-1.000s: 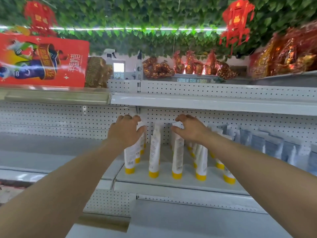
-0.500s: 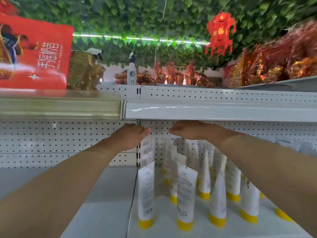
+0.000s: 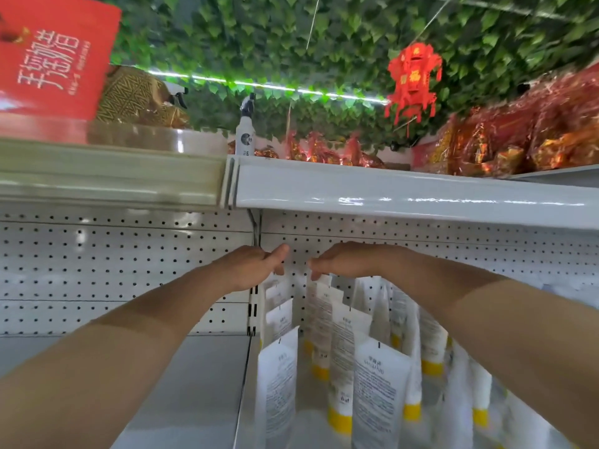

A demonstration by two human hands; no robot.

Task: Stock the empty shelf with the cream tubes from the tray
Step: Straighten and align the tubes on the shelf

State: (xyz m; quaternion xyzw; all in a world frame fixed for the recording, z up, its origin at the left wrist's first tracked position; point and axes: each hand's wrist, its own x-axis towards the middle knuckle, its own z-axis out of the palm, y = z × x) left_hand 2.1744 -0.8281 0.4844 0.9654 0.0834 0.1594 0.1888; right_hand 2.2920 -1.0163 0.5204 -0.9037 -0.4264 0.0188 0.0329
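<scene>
Several white cream tubes (image 3: 372, 393) with yellow caps stand cap-down in rows on the white shelf (image 3: 311, 429). My left hand (image 3: 249, 267) reaches to the back of the shelf, its fingertips on the top of the rear left tube (image 3: 275, 286). My right hand (image 3: 350, 260) is beside it, fingers curled down onto the top of the rear tube (image 3: 319, 286) in the second row. Both hands sit just under the upper shelf's front edge (image 3: 405, 196). The tray is out of view.
A white pegboard back wall (image 3: 129, 264) runs behind the shelves. The grey shelf section (image 3: 181, 384) to the left is bare. On top stand a spray bottle (image 3: 245, 131), a red box (image 3: 55, 56) and red-gold gift packs (image 3: 518, 140). A red lantern (image 3: 413, 79) hangs from leafy ceiling.
The view has moved closer and lower toward the shelf. Both hands have pushed from the front tubes to the back row, near the pegboard.
</scene>
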